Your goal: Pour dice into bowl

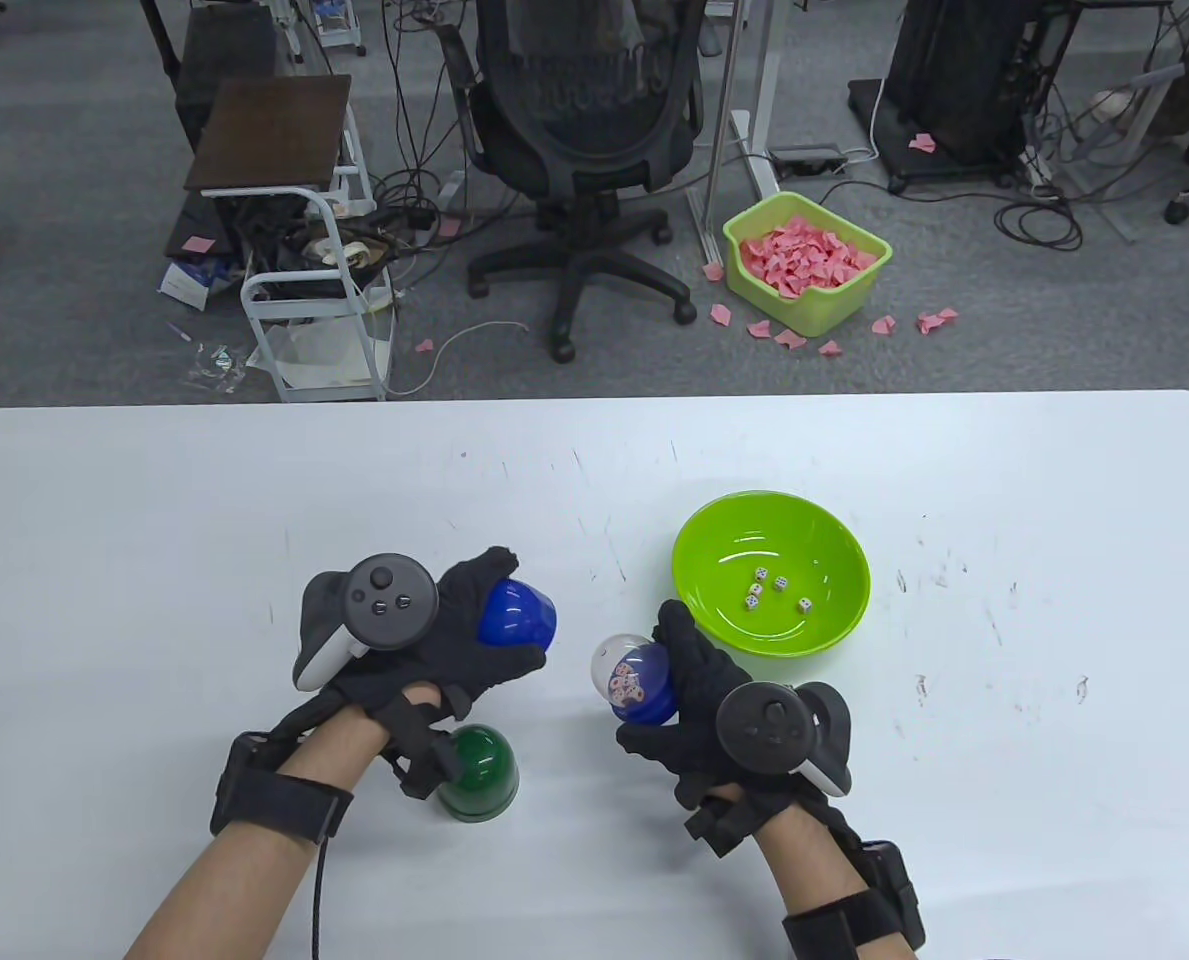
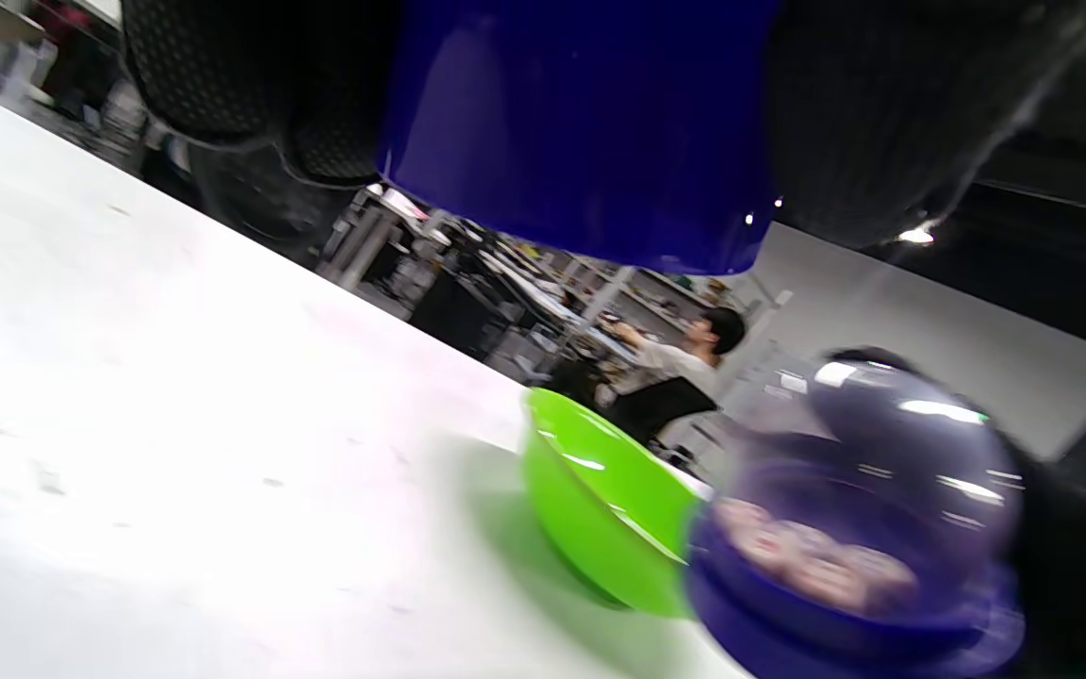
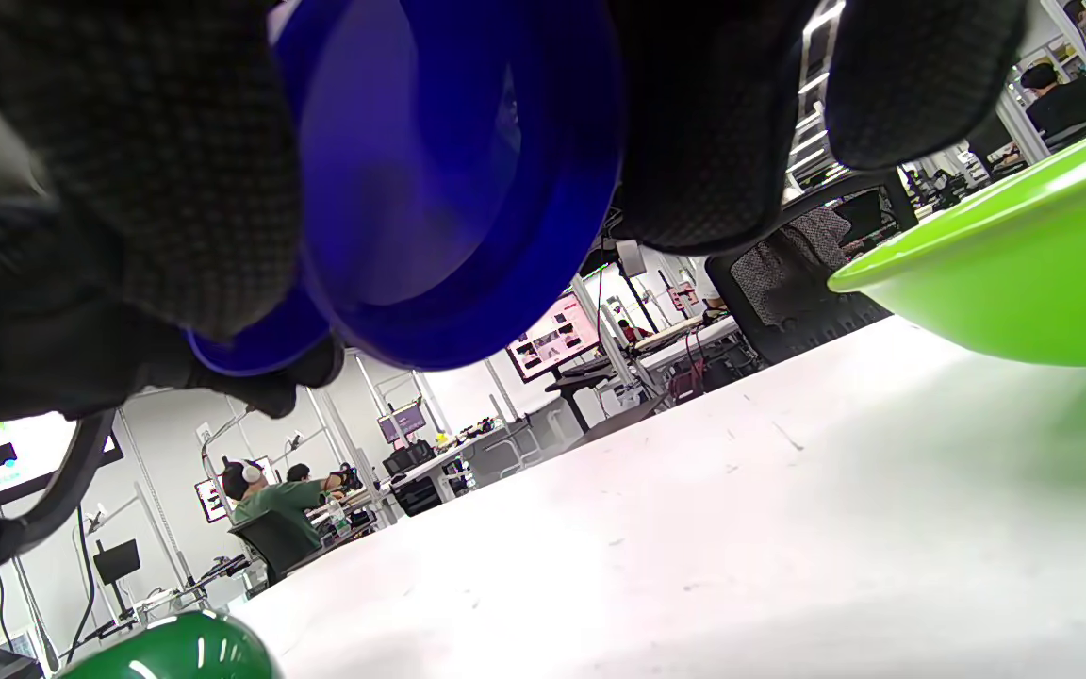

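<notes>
Blue opaque plastic cup [image 1: 519, 615] held in left hand [image 1: 454, 640], fingers and thumb curled round it, mouth facing right, above the white table [image 1: 154, 520]. Left wrist view: the cup's rim [image 2: 590, 132] between gloved fingers [image 2: 251, 85], clear of the table surface.

Right hand [image 1: 699, 690] grips a blue round base with a clear dome [image 1: 634, 680], fingers wrapped round the base, dome pointing left toward the blue cup; small white dice [image 1: 629, 688] sit inside the dome. Right wrist view shows the underside of the base [image 3: 449, 179] between gloved fingers [image 3: 713, 113].

Lime-green plastic bowl [image 1: 771, 570] stands on the table just beside the right hand, on its far right side. Five white dice [image 1: 776, 590] lie loose in the bowl's bottom.

Dark green plastic cup [image 1: 476, 773] stands mouth down on the table near the left wrist, apart from both hands.

Beyond the table edge: black office chair [image 1: 584, 130], green bin of pink paper scraps [image 1: 804, 260] on grey floor
</notes>
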